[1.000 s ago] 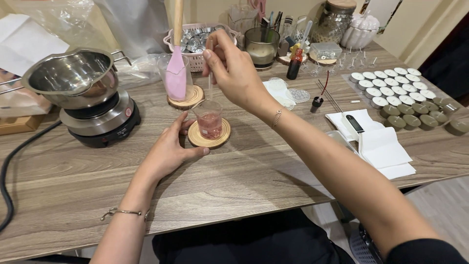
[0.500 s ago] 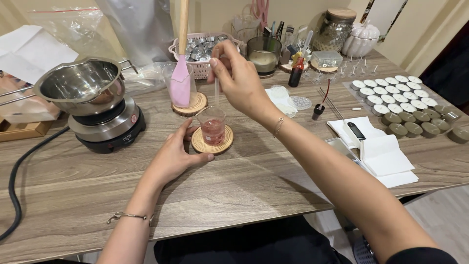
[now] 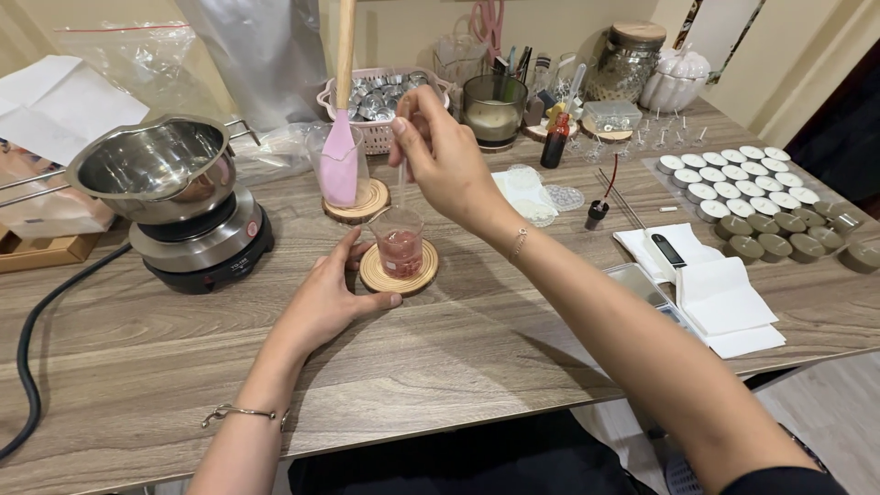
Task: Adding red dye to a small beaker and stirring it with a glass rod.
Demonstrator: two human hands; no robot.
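One small glass beaker (image 3: 400,242) of pink-red liquid, upright on a round wooden coaster (image 3: 398,269), table centre. Right hand (image 3: 446,156), at 12 o'clock above it, pinches a thin clear dropper (image 3: 401,179) whose tip points down into the beaker. Left hand (image 3: 332,295), at 8 o'clock, fingers spread loosely, thumb and forefinger touching the coaster's edge. At 11 o'clock: pink spatula (image 3: 340,156) standing in a cup. At 9 o'clock: steel pot (image 3: 156,170) on a hotplate (image 3: 203,243). At 2 o'clock: rows of tealight cups (image 3: 747,179).

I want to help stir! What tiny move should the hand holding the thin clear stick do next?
Probably stir slowly. The right hand pinches a thin clear rod that dips into the small glass cup of pink liquid, and the left hand steadies its round wooden coaster.
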